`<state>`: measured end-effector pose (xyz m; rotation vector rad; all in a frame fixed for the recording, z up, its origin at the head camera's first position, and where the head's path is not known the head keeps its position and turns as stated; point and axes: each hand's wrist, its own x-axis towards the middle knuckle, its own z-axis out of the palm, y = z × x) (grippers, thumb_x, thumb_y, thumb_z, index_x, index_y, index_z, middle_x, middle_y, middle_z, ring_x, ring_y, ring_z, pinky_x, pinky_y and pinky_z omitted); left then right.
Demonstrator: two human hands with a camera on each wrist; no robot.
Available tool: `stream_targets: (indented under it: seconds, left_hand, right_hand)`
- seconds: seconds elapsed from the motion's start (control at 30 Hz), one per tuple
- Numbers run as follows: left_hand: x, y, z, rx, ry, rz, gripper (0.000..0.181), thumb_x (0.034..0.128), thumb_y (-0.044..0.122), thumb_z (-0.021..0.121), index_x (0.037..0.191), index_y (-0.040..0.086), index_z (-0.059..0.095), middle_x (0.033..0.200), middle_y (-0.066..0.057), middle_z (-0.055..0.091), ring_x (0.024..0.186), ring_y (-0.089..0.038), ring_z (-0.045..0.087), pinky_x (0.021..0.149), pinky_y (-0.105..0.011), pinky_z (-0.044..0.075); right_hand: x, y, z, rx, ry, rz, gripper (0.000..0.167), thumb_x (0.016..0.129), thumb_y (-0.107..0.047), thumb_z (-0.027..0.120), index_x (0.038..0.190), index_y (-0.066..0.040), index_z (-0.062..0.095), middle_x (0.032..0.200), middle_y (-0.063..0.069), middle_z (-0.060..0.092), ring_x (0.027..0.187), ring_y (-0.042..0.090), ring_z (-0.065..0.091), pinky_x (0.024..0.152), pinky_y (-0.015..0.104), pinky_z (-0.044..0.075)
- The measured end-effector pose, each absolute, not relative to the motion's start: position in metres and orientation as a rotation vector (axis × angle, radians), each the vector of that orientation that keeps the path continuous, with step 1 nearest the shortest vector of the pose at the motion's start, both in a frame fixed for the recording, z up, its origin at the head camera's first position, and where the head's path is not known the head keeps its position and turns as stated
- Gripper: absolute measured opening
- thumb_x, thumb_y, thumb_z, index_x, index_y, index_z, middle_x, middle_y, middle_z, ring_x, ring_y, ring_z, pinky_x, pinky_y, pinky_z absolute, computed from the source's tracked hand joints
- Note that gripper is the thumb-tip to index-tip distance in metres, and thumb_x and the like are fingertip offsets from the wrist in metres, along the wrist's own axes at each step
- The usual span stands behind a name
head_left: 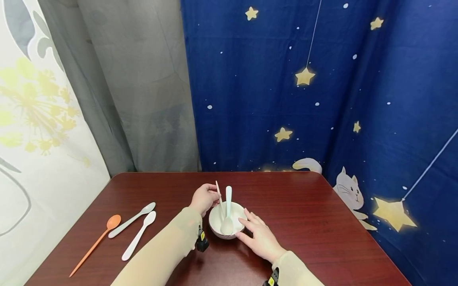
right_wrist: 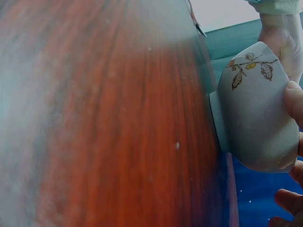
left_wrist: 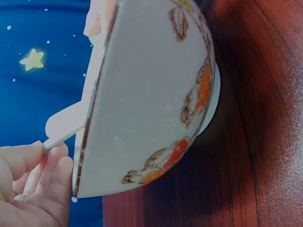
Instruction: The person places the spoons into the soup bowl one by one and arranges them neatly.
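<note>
A white bowl [head_left: 240, 206] with printed leaves and orange-red fruit on its outside stands on the table. A pale spoon [head_left: 228, 206] leans in it, its handle rising over the far rim. My left hand [head_left: 205, 199] is at the bowl's left side and pinches the handle of a thin pale utensil [head_left: 219, 193] between thumb and fingers. The utensil's lower end lies in the bowl, partly covered by the spoon, so its kind is unclear. My right hand [head_left: 260, 237] touches the bowl's right rim with spread, fairly straight fingers, the thumb [right_wrist: 294, 101] against the outer wall.
On the left of the dark red table [head_left: 304, 206] lie an orange spoon [head_left: 94, 246], a grey-white spoon [head_left: 130, 221] and a white spoon [head_left: 138, 237]. A grey curtain [head_left: 143, 99] and a blue star-patterned curtain [head_left: 250, 99] hang behind the table.
</note>
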<state>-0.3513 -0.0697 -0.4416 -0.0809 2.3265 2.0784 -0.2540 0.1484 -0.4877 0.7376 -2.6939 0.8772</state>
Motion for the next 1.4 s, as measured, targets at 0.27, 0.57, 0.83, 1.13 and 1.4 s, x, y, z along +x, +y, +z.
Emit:
stream_targets:
  seconds: [0.27, 0.57, 0.83, 1.13, 1.4]
  left_hand:
    - [-0.355, -0.068, -0.445, -0.052, 2.412, 1.979, 0.030, 0.0884, 0.001, 0.066, 0.118, -0.001, 0.058, 0.092, -0.012, 0.064, 0.083, -0.024, 0.065, 0.079, -0.039, 0.054]
    - [-0.357, -0.066, -0.452, -0.052, 2.432, 1.905, 0.031, 0.0863, 0.002, 0.068, 0.116, -0.002, 0.060, 0.095, -0.012, 0.068, 0.088, -0.020, 0.065, 0.077, -0.038, 0.054]
    - [-0.359, -0.066, -0.456, -0.010, 2.411, 1.884, 0.030, 0.0871, 0.001, 0.067, 0.116, -0.005, 0.061, 0.095, -0.012, 0.069, 0.086, -0.019, 0.065, 0.073, -0.035, 0.054]
    - [-0.358, -0.071, -0.457, -0.015, 2.463, 1.818, 0.028, 0.0874, 0.009, 0.068, 0.113, -0.002, 0.064, 0.102, -0.013, 0.066, 0.088, -0.022, 0.064, 0.075, -0.037, 0.054]
    - [-0.355, -0.080, -0.456, -0.072, 2.477, 1.800, 0.034, 0.0911, 0.016, 0.066, 0.121, 0.001, 0.061, 0.114, -0.015, 0.063, 0.104, -0.030, 0.061, 0.091, -0.049, 0.047]
  right_hand:
    - [-0.254, 0.148, -0.489, 0.739, -2.694, 0.876, 0.053, 0.092, -0.047, 0.059, 0.130, -0.010, 0.061, 0.150, 0.011, 0.037, 0.136, 0.039, 0.034, 0.105, 0.055, 0.034]
    - [-0.255, 0.148, -0.491, 0.749, -2.699, 0.884, 0.055, 0.093, -0.049, 0.057, 0.130, -0.009, 0.061, 0.150, 0.015, 0.038, 0.136, 0.039, 0.035, 0.104, 0.057, 0.035]
    - [-0.256, 0.148, -0.492, 0.746, -2.706, 0.891, 0.056, 0.093, -0.051, 0.056, 0.131, -0.010, 0.060, 0.151, 0.013, 0.037, 0.136, 0.039, 0.034, 0.104, 0.057, 0.035]
    - [-0.257, 0.149, -0.493, 0.751, -2.709, 0.888, 0.057, 0.093, -0.052, 0.055, 0.132, -0.010, 0.060, 0.151, 0.014, 0.036, 0.136, 0.039, 0.034, 0.104, 0.058, 0.034]
    - [-0.257, 0.149, -0.492, 0.743, -2.704, 0.872, 0.056, 0.093, -0.051, 0.055, 0.131, -0.010, 0.060, 0.151, 0.013, 0.037, 0.136, 0.039, 0.034, 0.104, 0.057, 0.034]
